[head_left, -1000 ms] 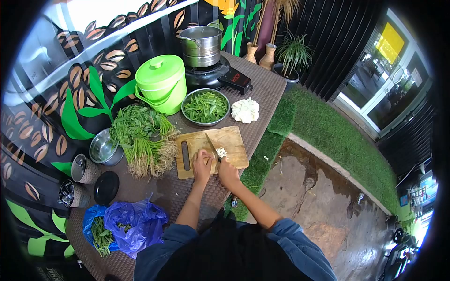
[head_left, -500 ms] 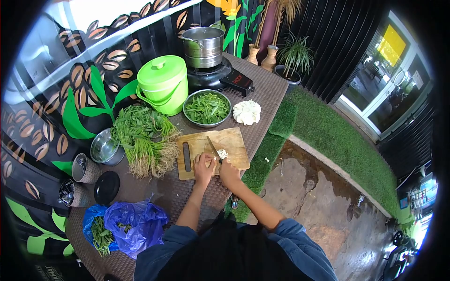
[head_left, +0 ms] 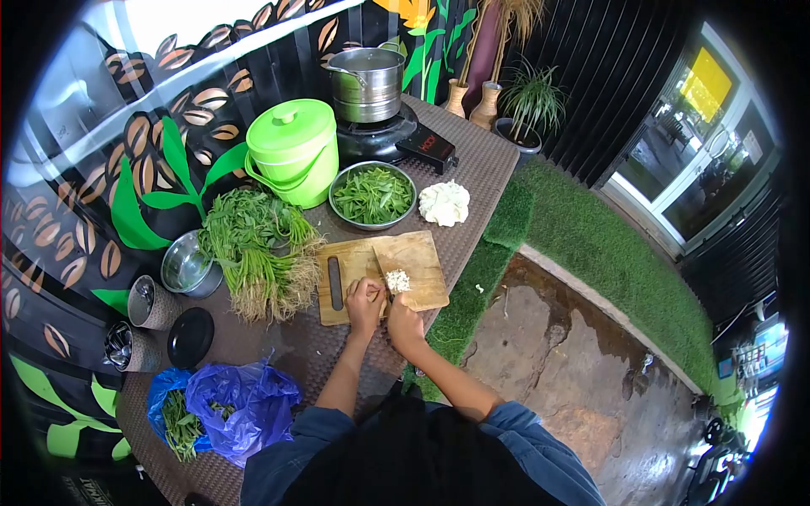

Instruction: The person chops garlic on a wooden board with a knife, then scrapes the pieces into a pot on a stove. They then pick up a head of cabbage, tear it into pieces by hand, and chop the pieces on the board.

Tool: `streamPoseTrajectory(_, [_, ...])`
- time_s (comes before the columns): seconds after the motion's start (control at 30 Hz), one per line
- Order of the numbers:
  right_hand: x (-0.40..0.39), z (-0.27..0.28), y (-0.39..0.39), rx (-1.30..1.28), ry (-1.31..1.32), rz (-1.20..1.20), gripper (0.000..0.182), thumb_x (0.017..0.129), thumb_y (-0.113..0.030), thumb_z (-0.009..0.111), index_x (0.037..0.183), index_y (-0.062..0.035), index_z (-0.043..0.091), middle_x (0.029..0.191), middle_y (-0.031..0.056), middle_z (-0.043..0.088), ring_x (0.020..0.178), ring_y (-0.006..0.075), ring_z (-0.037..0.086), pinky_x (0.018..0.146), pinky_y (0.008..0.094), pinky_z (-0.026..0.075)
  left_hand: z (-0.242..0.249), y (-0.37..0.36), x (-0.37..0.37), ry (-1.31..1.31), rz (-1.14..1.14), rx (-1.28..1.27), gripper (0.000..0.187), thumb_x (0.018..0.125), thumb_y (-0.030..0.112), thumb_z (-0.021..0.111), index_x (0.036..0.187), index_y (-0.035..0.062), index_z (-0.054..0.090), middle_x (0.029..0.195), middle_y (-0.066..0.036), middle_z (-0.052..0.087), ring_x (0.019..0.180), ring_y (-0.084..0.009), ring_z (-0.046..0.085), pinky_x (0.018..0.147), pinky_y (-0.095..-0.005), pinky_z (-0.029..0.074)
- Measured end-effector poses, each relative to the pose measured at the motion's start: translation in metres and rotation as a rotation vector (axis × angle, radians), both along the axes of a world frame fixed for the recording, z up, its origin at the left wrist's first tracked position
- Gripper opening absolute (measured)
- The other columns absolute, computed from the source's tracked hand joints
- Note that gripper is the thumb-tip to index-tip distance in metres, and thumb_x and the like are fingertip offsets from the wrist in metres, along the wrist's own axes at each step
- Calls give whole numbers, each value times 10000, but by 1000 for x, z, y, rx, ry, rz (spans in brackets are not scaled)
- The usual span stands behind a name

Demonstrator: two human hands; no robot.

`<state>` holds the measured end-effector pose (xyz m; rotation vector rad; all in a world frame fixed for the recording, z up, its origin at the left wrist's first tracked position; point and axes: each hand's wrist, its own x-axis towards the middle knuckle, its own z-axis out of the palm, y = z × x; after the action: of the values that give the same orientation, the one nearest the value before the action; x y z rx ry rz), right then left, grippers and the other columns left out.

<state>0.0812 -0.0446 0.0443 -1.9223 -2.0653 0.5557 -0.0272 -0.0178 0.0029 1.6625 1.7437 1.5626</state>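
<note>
My right hand [head_left: 406, 324] grips a knife [head_left: 384, 274] by its handle, the blade pointing away from me over the wooden cutting board [head_left: 422, 251]. Just left of the blade, my left hand [head_left: 364, 302] has its fingers bent together at the board; whatever they pinch is too small to name. Chopped white pieces [head_left: 397, 281] lie in a small heap right of the knife. Beyond the board are a metal bowl of cut green leaves [head_left: 373, 195] and a white mass [head_left: 444, 203], with a rooted bunch of greens [head_left: 261, 244] to the left.
A lidded green bucket [head_left: 292, 156] stands beside a steel pot [head_left: 366, 86] on a black stove [head_left: 380, 139]. At the left are an empty metal bowl [head_left: 191, 266], cups of cutlery [head_left: 152, 304], a black lid [head_left: 191, 336] and blue plastic bags [head_left: 240, 405].
My right hand and the knife have shifted slightly left and toward me, closer to my left hand. More of the white heap shows.
</note>
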Motion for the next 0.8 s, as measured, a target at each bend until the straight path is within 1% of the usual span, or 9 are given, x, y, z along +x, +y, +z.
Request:
streamPoseTrajectory(0.1, [3,-4,18,58,0,62,217,948,-145,513,1063,33,464,828,268,690,786,420,712,659,482,587,-3,0,-1,19,0,10,200,787,-13,775,873,-6,595,895,-115,603,812,-231,703,703,-311,554])
streamPoseTrajectory(0.13, [5,-6,21,158,15,82,184,954,-153,500,1016,20,479,761,249,690,695,373,723,565,443,593,-3,0,-2,27,-8,14,198,787,-11,774,871,-6,594,895,-115,604,811,-233,702,697,-319,552])
streamPoseTrajectory(0.17, [7,-8,21,161,18,81,184,954,-153,500,1016,20,479,761,249,690,695,373,723,565,443,593,-4,0,-2,30,-10,16,198,787,-11,774,871,-6,594,895,-115,604,811,-233,702,697,-319,552])
streamPoseTrajectory(0.27, [6,-2,12,126,-29,96,184,960,-155,499,1017,18,476,763,246,692,699,375,723,575,448,593,1,-1,-2,85,28,0,197,789,-5,771,857,-2,586,894,-116,603,803,-237,702,691,-330,544])
streamPoseTrajectory(0.33, [4,-4,3,18,27,-4,261,960,-183,510,1092,37,467,839,276,686,809,441,703,693,516,577,2,-2,0,94,24,1,195,795,3,767,842,1,577,884,-115,600,799,-238,703,689,-339,535])
streamPoseTrajectory(0.47, [10,-12,20,55,-17,52,231,964,-175,491,1063,33,473,805,261,695,764,397,722,642,476,594,-5,-1,0,76,15,11,194,797,5,764,838,6,575,873,-111,595,800,-238,703,695,-340,533])
streamPoseTrajectory(0.57, [17,-13,25,75,50,114,273,959,-181,493,1101,50,464,828,274,693,782,415,717,660,486,592,-3,0,0,80,12,34,188,795,2,763,837,7,579,869,-111,594,801,-241,704,687,-346,535])
streamPoseTrajectory(0.63, [13,-10,8,52,52,41,289,954,-180,501,1112,59,461,832,275,692,774,429,711,668,497,590,2,-1,2,8,37,23,167,775,24,755,808,38,591,800,-96,611,804,-276,639,701,-407,501])
streamPoseTrajectory(0.8, [7,-8,6,-10,76,-10,311,971,-205,506,1134,54,448,853,303,676,826,451,698,711,516,576,-1,0,1,-18,7,26,173,767,29,765,805,34,596,823,-97,612,805,-269,661,699,-394,512])
